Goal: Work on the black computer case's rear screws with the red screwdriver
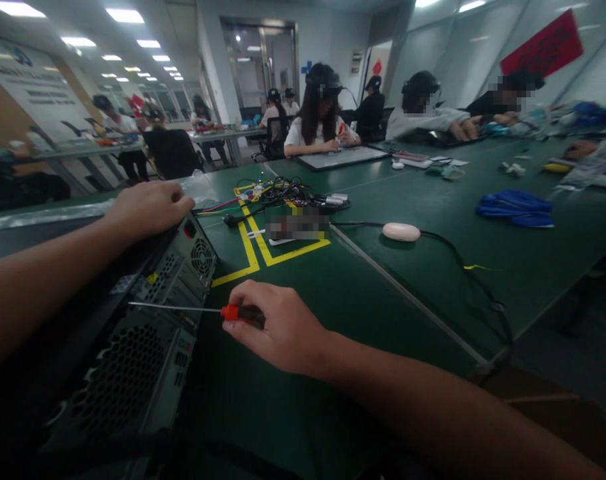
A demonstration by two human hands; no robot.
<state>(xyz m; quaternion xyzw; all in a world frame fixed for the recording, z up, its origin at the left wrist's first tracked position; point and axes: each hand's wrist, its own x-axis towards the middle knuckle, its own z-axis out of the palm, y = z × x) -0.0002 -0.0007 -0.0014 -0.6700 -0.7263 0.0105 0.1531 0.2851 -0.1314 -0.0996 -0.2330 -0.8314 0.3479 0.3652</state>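
Observation:
A black desktop computer case (157,293) lies at the left, its metal rear panel with fan grilles and ports facing right. Across its far top corner rests my left hand (145,208), the fingers bent around the edge. My right hand (280,327) grips a screwdriver (230,312) by its red and dark handle. The long thin shaft points left, its tip in front of the rear panel near the upper edge. Whether the tip touches a screw I cannot tell.
Beyond the case lies a tangle of cables (287,193) by yellow tape marks (255,257). A pale pink oval object (401,231) sits near a black cable on the green table (373,320). Blue cloth (515,208) is at the right. Several people work across the table.

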